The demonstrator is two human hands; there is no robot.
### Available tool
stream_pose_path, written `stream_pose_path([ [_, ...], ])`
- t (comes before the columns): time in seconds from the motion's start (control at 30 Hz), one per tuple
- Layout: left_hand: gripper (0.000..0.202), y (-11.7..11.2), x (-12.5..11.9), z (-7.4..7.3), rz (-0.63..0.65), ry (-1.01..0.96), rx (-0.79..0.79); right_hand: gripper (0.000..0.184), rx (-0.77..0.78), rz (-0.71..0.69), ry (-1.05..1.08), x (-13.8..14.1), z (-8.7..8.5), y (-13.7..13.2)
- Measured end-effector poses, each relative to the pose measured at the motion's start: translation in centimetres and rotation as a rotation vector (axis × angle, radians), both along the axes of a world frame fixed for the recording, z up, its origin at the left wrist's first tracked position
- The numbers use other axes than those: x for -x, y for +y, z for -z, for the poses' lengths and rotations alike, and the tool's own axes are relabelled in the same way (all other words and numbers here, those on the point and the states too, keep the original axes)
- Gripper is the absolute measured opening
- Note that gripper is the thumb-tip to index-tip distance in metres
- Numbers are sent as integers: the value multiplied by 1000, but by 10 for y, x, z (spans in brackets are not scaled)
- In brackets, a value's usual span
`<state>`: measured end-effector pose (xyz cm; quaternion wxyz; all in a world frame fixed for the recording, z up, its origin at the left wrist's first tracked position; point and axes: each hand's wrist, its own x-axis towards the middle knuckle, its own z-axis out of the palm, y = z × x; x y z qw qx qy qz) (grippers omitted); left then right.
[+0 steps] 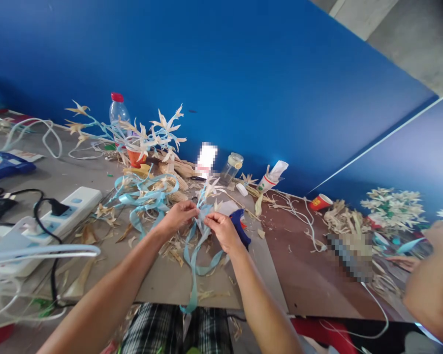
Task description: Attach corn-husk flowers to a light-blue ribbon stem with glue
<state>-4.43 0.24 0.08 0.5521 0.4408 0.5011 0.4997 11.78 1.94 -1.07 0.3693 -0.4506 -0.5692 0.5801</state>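
My left hand (182, 214) and my right hand (224, 230) meet over the middle of the table, fingertips pinched close together. Between them is a light blue ribbon (193, 263), whose loose length hangs over the table's front edge. A pale husk flower (209, 187) rises just above my fingertips; its stem is mostly hidden by them. Just beyond my right hand lies a dark blue glue gun (239, 223), partly covered. More light blue ribbon (142, 199) is heaped in loops left of my hands, among husk scraps.
A white power strip (81, 199) with black plugs lies at left. Husk flowers on blue stems (166, 130) stand in a red cup (136, 157) near a red-capped bottle (118, 110). A clear jar (232, 169) stands by the blue partition. Another person's arm (433, 280) reaches in at right.
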Motion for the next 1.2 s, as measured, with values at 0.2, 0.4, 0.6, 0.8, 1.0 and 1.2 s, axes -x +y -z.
stream_pose_path([
  [0.2, 28, 3, 1, 8, 25, -163, 20, 20, -271, -10, -207, -1, -9, -12],
  [0.4, 30, 1, -1, 7, 65, -494, 121, 18, -396, -57, -246, -2, -18, -18],
  [0.6, 30, 0, -3, 4, 112, -446, 71, 24, -262, -103, -132, -5, -12, -13],
  [0.8, 28, 4, -1, 15, 17, -37, -62, 15, -494, -69, -335, 3, -8, -21],
  [1.0, 34, 2, -10, 15, -3, -246, -23, 9, -724, -14, -495, 10, -7, -32],
  [1.2, 38, -3, -11, 6, 167, -564, 98, 9, -852, 19, -619, 8, -2, -31],
])
